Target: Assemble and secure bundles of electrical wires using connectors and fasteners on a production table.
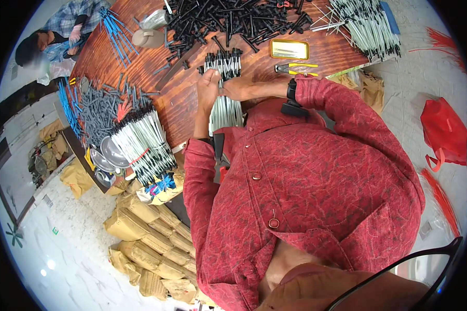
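Note:
A bundle of thin white rods with black ends (pixel 224 114) lies at the table's near edge, close against my red patterned shirt. My left hand (pixel 207 87) is closed around the bundle's left side, thumb upward. From the right, my right hand (pixel 237 88) reaches across the rods with its fingers curled on them, touching the left hand. Some of the right fingers are hidden. The rods' black far ends (pixel 223 56) stick out beyond both hands. Pliers with yellow handles (pixel 298 68) lie to the right of the bundle, near a shallow yellow tin (pixel 289 50).
Black plastic plug-like parts (pixel 228 20) are heaped at the far side. More white rods lie far right (pixel 366 31) and left (pixel 142 140), beside grey tubular plugs (pixel 101 106) and metal bowls (pixel 114 152). Brown packets (pixel 150 233) fill the lower left. A co-worker (pixel 62 36) sits far left.

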A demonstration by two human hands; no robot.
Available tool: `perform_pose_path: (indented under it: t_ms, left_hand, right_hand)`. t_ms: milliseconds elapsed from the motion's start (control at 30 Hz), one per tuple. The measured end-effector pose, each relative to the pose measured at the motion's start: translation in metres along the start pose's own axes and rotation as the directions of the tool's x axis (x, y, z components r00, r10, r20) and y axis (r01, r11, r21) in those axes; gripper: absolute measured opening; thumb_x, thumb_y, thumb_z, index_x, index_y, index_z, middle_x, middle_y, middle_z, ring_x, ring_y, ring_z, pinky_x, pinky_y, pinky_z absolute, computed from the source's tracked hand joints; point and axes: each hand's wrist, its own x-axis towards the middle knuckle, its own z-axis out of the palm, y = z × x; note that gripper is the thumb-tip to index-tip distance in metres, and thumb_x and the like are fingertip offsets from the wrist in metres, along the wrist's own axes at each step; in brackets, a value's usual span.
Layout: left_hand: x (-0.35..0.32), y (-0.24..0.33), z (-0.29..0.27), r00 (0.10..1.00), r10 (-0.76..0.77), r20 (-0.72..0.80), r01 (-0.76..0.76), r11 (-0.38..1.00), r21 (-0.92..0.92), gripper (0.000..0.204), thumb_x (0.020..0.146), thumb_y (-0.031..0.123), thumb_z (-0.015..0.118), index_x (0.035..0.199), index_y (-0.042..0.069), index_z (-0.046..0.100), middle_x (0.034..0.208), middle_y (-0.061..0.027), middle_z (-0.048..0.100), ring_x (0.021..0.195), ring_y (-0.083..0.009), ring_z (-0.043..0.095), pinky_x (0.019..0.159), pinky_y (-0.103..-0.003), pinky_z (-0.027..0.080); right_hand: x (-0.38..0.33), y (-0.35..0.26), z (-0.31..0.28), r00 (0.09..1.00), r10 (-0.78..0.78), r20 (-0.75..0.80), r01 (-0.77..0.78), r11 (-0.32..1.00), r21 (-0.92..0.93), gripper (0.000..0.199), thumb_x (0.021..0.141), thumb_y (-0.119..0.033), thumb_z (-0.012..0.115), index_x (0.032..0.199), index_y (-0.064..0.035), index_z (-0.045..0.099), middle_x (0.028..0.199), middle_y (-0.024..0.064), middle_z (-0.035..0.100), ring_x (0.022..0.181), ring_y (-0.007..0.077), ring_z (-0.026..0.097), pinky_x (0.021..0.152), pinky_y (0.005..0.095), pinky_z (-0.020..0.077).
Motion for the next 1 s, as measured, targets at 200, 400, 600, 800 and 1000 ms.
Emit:
perform_pose_path:
  t_ms: [200,400,600,800,1000]
  left_hand:
    - [-0.001,-0.014,0.001,0.995,0.095,-0.039,-0.095,0.995,0.016,0.024,0.102,0.022,0.053,0.083,0.008,0.06,0.071,0.0079,0.045,0.064,-0.0028,0.04,0.058,-0.02,0.032]
    - [-0.004,-0.05,-0.014,0.997,-0.069,0.043,0.079,0.951,-0.3,0.017,0.099,0.016,0.056,0.087,0.007,0.062,0.072,0.007,0.052,0.068,-0.0049,0.047,0.061,-0.023,0.038]
    - [-0.018,-0.057,0.029,0.894,-0.449,-0.008,0.266,0.542,-0.797,0.01,0.099,0.014,0.054,0.096,0.008,0.062,0.078,0.004,0.057,0.067,-0.0105,0.05,0.061,-0.025,0.04]
    - [-0.016,-0.079,0.004,0.852,-0.504,-0.141,0.105,0.43,-0.897,0.016,0.099,0.017,0.057,0.086,0.008,0.058,0.07,0.0044,0.046,0.06,-0.0113,0.039,0.06,-0.026,0.037]
    - [-0.029,-0.059,0.014,0.876,-0.472,-0.097,-0.026,0.154,-0.988,0.023,0.096,0.022,0.062,0.079,0.007,0.055,0.06,0.0024,0.032,0.055,-0.0126,0.028,0.059,-0.029,0.032]
  right_hand:
    - [-0.013,0.007,0.01,0.932,-0.358,-0.052,0.355,0.933,-0.06,0.044,0.1,-0.041,0.047,0.095,-0.0018,0.067,0.083,0.0238,0.067,0.078,0.0437,0.067,0.073,0.0523,0.0515]
    - [-0.021,-0.008,0.006,0.806,-0.591,-0.038,0.588,0.806,-0.068,0.032,0.1,-0.032,0.051,0.088,-0.0049,0.062,0.076,0.0212,0.063,0.073,0.0409,0.065,0.068,0.05,0.0506]
    - [0.008,0.008,0.009,0.737,-0.648,-0.19,0.674,0.724,0.146,0.029,0.097,-0.028,0.053,0.087,-0.0009,0.059,0.078,0.0195,0.062,0.073,0.0358,0.064,0.066,0.0474,0.05]
    - [0.05,0.003,0.013,0.863,-0.489,-0.13,0.485,0.728,0.484,0.038,0.103,-0.032,0.048,0.084,0.0008,0.056,0.068,0.0076,0.059,0.068,0.0181,0.064,0.061,0.0376,0.0492]
    - [0.073,0.02,0.035,0.958,-0.279,-0.059,0.205,0.529,0.823,0.035,0.099,-0.024,0.042,0.095,0.0021,0.065,0.079,0.0141,0.067,0.069,0.0197,0.067,0.062,0.0364,0.0541]
